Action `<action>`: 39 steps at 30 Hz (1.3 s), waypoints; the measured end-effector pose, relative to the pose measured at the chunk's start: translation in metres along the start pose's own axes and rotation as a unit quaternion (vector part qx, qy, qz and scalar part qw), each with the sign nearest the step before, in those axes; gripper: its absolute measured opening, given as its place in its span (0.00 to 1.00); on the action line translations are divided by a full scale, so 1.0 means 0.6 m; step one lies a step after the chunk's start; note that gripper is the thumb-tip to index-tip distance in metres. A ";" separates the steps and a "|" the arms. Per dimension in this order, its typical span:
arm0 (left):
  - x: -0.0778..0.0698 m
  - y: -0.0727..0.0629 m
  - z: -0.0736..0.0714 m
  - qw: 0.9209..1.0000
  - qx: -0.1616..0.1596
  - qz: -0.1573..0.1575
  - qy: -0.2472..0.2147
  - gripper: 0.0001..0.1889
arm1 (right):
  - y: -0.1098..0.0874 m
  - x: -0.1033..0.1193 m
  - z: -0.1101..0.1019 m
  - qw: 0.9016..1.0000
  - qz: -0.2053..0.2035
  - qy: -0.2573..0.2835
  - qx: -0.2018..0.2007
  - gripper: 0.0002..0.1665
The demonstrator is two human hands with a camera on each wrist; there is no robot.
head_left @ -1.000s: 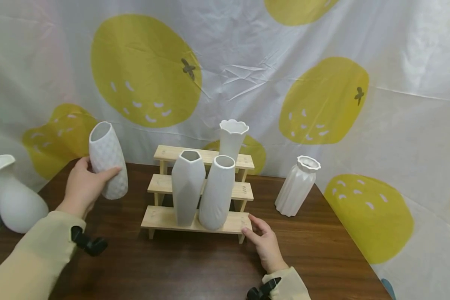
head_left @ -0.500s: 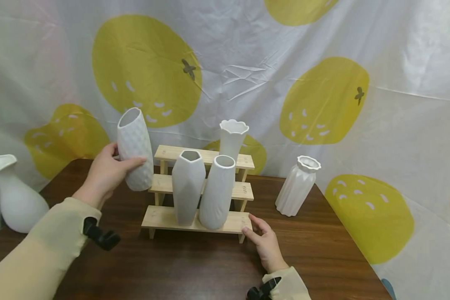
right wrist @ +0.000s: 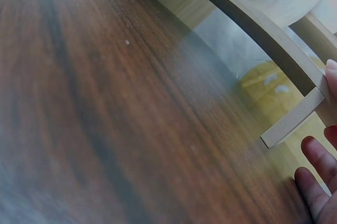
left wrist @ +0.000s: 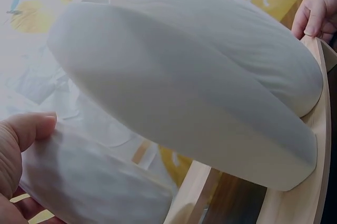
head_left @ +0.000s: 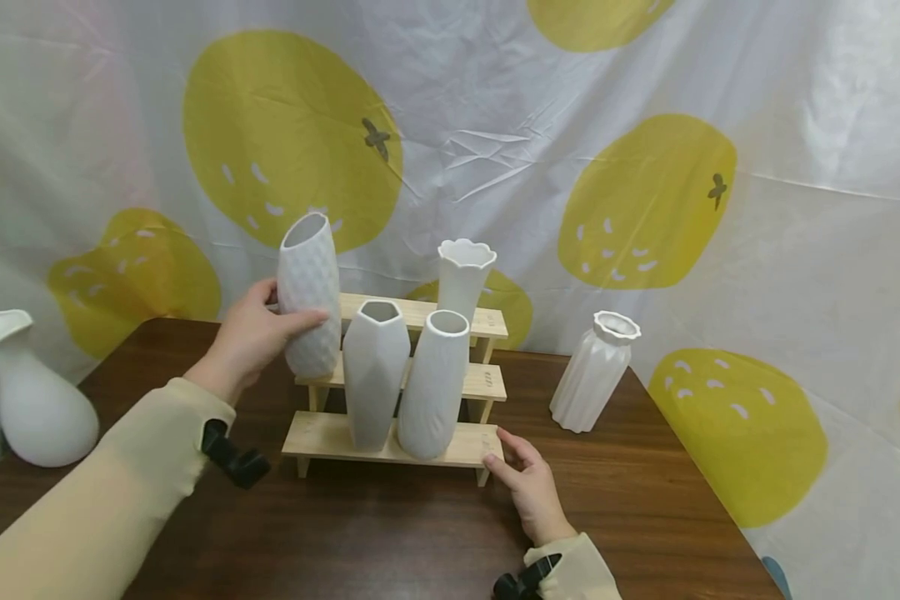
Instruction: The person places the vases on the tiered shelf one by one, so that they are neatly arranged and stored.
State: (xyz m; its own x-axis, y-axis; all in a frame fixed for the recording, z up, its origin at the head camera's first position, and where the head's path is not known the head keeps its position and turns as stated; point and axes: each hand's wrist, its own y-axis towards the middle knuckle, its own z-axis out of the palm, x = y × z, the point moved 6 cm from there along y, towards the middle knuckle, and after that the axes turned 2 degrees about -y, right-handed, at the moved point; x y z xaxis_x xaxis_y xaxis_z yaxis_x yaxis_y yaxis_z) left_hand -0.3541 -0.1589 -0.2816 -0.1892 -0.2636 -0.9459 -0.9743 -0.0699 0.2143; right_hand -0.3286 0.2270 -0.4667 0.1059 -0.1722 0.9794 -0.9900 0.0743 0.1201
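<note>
My left hand (head_left: 249, 337) grips a white dimpled vase (head_left: 309, 271) with a slanted mouth, thumb across its front. The vase's base overlaps the left end of the middle shelf on a three-tier wooden stand (head_left: 317, 432). On the bottom tier stand a faceted white vase (head_left: 376, 375) with a five-sided mouth and a smooth round white vase (head_left: 436, 387). Behind them rises a white vase with a scalloped flared rim (head_left: 465, 271), its lower part hidden. At the bottom tier's right end, my right hand (head_left: 531, 487) pinches the corner between thumb and fingers.
A ribbed white vase (head_left: 594, 373) with a ruffled neck stands on the brown table (head_left: 390, 533) right of the stand. At the far left is a round-bellied white vase (head_left: 41, 400) with a flared mouth. A fruit-print curtain (head_left: 510, 100) hangs behind.
My left hand has carried the dimpled vase rightward and up, from left of the stand to the left end of its middle tier. The right hand stays at the stand's corner.
</note>
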 end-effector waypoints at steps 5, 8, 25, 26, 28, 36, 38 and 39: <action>0.005 0.007 0.015 1.000 0.009 -0.011 -0.005 0.44 | -0.001 0.001 -0.001 1.000 -0.003 -0.001 0.000 0.32; 0.007 0.010 0.023 1.000 0.016 -0.015 -0.005 0.44 | -0.001 0.002 0.000 1.000 -0.004 -0.001 0.001 0.32; 0.013 0.028 0.055 0.998 0.048 -0.030 -0.007 0.43 | -0.003 0.005 0.001 1.000 -0.010 0.001 -0.002 0.32; 0.013 0.029 0.057 0.998 0.051 -0.030 -0.010 0.43 | -0.003 0.005 0.001 1.000 -0.011 0.001 -0.002 0.32; 0.014 0.031 0.061 0.998 0.055 -0.029 -0.012 0.42 | -0.003 0.005 0.001 1.000 -0.012 0.001 -0.002 0.32; 0.015 0.036 0.070 0.998 0.058 -0.037 -0.011 0.42 | -0.001 0.003 0.001 1.000 -0.014 -0.002 -0.002 0.32; 0.016 0.039 0.072 0.998 0.061 -0.034 -0.006 0.42 | -0.001 0.003 0.001 1.000 -0.012 0.000 -0.003 0.32; 0.016 0.040 0.073 0.998 0.063 -0.030 -0.001 0.41 | 0.000 0.003 0.000 1.000 -0.011 -0.001 -0.003 0.32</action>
State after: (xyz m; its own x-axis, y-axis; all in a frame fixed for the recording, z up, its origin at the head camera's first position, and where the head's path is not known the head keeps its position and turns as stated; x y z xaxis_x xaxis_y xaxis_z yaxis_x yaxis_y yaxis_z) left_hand -0.3848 -0.1211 -0.2959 -0.1297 -0.2603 -0.9568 -0.9915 0.0350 0.1249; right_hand -0.3284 0.2267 -0.4652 0.1276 -0.1755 0.9762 -0.9868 0.0769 0.1428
